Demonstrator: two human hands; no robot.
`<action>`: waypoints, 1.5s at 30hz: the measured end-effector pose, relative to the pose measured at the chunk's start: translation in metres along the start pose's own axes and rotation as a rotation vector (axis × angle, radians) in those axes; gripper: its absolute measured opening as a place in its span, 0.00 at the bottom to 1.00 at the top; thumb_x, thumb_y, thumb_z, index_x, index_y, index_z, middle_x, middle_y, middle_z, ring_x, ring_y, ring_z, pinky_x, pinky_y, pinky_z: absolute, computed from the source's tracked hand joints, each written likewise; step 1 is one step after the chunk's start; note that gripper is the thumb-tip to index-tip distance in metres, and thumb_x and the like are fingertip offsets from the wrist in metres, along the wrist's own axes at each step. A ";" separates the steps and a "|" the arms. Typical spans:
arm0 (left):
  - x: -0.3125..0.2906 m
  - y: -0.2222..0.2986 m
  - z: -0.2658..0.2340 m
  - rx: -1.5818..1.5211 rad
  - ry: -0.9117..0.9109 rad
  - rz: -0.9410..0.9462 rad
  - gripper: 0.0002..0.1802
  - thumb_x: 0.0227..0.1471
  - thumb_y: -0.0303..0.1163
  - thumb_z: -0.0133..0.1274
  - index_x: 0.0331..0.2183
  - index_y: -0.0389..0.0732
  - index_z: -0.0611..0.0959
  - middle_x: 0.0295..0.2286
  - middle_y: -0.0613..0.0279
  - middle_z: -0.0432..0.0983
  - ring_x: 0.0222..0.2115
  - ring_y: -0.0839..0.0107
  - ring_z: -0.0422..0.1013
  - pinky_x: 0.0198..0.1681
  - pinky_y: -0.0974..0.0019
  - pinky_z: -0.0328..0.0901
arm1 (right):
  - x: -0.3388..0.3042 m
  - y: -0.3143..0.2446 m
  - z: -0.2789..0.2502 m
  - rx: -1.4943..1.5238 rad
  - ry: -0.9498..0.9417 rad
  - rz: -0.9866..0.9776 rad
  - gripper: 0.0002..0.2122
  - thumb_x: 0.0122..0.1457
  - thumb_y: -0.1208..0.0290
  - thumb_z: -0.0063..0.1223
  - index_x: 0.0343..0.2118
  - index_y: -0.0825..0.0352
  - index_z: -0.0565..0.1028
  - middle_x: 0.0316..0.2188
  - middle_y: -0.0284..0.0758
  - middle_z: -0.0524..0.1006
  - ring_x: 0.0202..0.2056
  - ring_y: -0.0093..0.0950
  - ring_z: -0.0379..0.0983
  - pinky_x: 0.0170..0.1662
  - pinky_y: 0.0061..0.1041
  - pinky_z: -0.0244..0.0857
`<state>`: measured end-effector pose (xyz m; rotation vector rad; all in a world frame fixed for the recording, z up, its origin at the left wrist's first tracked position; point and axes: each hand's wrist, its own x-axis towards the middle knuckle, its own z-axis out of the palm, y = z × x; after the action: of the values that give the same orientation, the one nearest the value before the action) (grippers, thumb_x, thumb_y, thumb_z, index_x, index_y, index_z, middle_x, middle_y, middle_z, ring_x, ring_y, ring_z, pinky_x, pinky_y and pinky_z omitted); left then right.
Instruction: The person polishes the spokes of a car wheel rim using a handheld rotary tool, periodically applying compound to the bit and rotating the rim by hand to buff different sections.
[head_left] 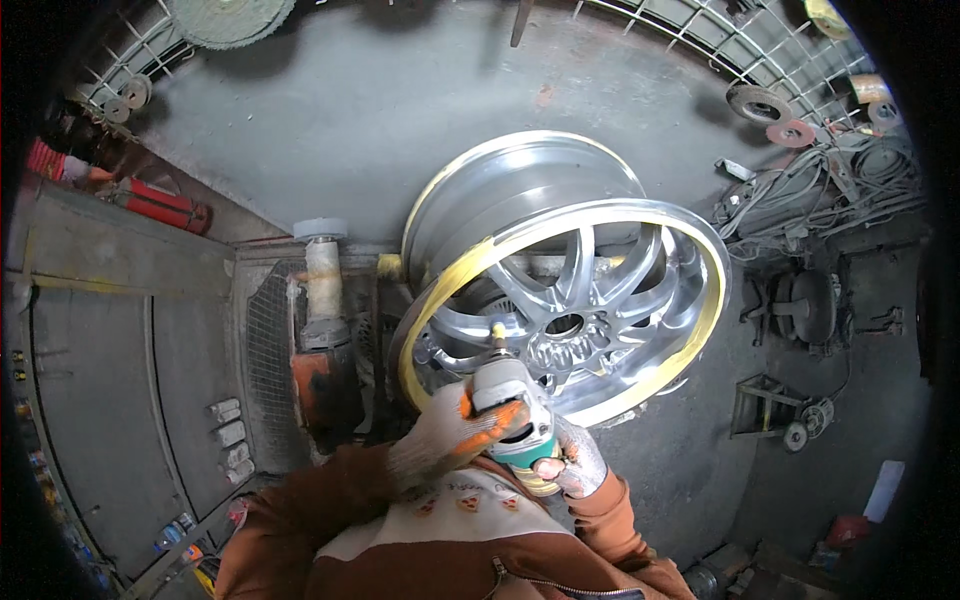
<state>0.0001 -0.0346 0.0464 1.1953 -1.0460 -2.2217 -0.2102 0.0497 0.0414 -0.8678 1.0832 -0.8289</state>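
Both my hands wear whitish work gloves with orange patches and grip a grey and green angle grinder [514,400] in front of my chest. My left hand [455,432] wraps round its head end. Lower down, my right hand [582,462] is closed on its body. From the grinder's head a spindle with a small yellowish polishing tip [499,331] reaches toward a spoke of a shiny metal car wheel rim [590,290]; whether it touches I cannot tell. Yellow masking tape or coating [448,283] covers parts of the rim's outer lip.
Left of the rim stands an orange and grey motor-like machine [328,370] beside a mesh guard [270,335]. A red fire extinguisher [165,203] lies at the far left. Coiled cables [800,190] hang at the right, above a dark seat [808,305]. Wire racks [690,35] line the back wall.
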 end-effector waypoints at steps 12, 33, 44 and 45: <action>-0.022 -0.007 -0.023 -0.010 0.055 0.115 0.17 0.59 0.38 0.60 0.43 0.36 0.78 0.34 0.66 0.77 0.35 0.79 0.71 0.41 0.71 0.68 | 0.020 0.011 0.010 -0.146 -0.074 -0.086 0.32 0.51 0.51 0.67 0.50 0.73 0.74 0.41 0.45 0.78 0.41 0.39 0.76 0.48 0.34 0.67; -0.040 -0.020 -0.042 -0.057 0.015 0.137 0.20 0.57 0.42 0.60 0.45 0.39 0.78 0.38 0.65 0.76 0.40 0.76 0.71 0.44 0.69 0.67 | 0.027 0.000 0.018 -0.541 -0.156 -0.076 0.34 0.49 0.45 0.67 0.48 0.72 0.74 0.39 0.49 0.79 0.42 0.51 0.77 0.47 0.40 0.70; -0.033 -0.045 -0.033 -0.103 -0.173 0.073 0.24 0.61 0.49 0.55 0.46 0.38 0.78 0.39 0.66 0.76 0.41 0.78 0.70 0.44 0.68 0.66 | 0.004 0.000 0.002 -0.585 -0.087 -0.166 0.31 0.48 0.45 0.68 0.44 0.69 0.76 0.32 0.44 0.79 0.35 0.46 0.78 0.42 0.39 0.72; -0.036 -0.054 -0.040 -0.076 -0.174 0.029 0.26 0.61 0.51 0.54 0.48 0.38 0.77 0.41 0.65 0.76 0.43 0.77 0.70 0.46 0.67 0.67 | 0.006 0.001 0.004 -0.578 -0.080 -0.173 0.31 0.48 0.45 0.68 0.44 0.69 0.76 0.32 0.44 0.79 0.35 0.46 0.78 0.42 0.39 0.72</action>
<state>0.0530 0.0056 0.0095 0.9628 -1.0269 -2.3535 -0.2043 0.0453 0.0394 -1.4829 1.2080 -0.6182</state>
